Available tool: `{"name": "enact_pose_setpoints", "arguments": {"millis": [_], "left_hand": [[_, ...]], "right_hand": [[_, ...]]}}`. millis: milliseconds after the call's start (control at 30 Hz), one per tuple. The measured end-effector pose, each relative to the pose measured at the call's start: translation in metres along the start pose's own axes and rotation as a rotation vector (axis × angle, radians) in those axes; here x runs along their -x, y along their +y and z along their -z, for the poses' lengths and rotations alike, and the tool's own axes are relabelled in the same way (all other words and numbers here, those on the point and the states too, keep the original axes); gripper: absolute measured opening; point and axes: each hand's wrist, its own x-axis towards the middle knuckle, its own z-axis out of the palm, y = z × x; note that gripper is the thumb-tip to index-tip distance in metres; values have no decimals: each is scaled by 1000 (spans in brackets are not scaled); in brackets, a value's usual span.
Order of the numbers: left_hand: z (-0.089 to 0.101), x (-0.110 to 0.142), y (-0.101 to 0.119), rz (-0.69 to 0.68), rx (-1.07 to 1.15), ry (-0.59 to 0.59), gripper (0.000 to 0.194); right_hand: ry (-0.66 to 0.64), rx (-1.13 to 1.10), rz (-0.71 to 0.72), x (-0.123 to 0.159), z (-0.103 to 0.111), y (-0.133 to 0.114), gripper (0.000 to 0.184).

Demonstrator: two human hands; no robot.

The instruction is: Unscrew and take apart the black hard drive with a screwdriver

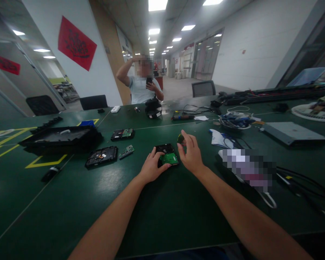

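A black hard drive (170, 158) with a green circuit board lies on the dark green table in front of me. My left hand (152, 165) grips its left side, fingers at the far edge and thumb at the near edge. Just to the right of the drive, my right hand (190, 151) is raised, pinching a small dark-and-yellow handle (180, 138) between thumb and fingers. Most of that object is hidden or too small to make out. Left of my hands are a loose circuit board (127, 152), a black drive casing (101, 156) and another hard drive (122, 134).
A black tray (61, 136) stands at the left. To the right lie a partly blurred-out package (246, 169), black cables (304, 180), a grey metal box (295, 133) and a bundle of wires (235, 120). A person (142, 88) sits across the table holding a phone.
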Motion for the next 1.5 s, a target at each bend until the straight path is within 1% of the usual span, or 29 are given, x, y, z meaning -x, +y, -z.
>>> {"name": "enact_pose_setpoints", "arguments": {"millis": [367,467,567,900,1033,1200,1367,1500], "left_hand": [[-2,-1,-1,-9,3,19,57],[-2,-1,-2,-10,8,25,57],[-3,-1,-3,-7,15,28,58],[-1,-1,-1,12,6,6,61],[0,0,-1,6,12,10,60],[-1,0,-1,8,6,10,58],[-1,-1,-1,2,2,11,57],[-1,-1,-1,4,4,8,58]], "right_hand": [[-1,3,18,-1,2,-3,63],[20,8,19,0,2,-2,60],[27,10,11,0,2,-2,61],[20,20,-2,0,1,-2,59],[2,11,-4,0,2,-3,59],[23,1,-37,1,1,-3,58],[12,-5,-14,1,0,-3,59],[13,-16,-32,1,1,-3,56]]}}
